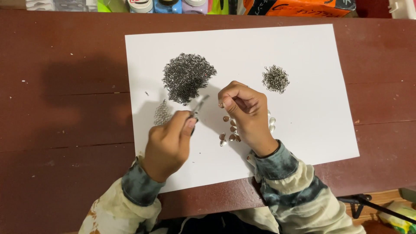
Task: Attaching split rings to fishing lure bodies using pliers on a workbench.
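Your left hand [168,143] grips pliers [198,106], long axis pointing up-right | your right hand [243,113] pinched shut, probably on a small ring.

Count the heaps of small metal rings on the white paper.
3: a large heap above the left hand, a small heap upper right, and a flat linked patch left of the pliers.

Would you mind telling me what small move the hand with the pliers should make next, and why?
Probably bring the pliers in the left hand a little rightward to the right hand. The plier tips point that way but stand apart from the right hand's pinched fingertips, which seem to hold something too small to identify. The large ring pile and the teardrop beads lie close by on the white paper.
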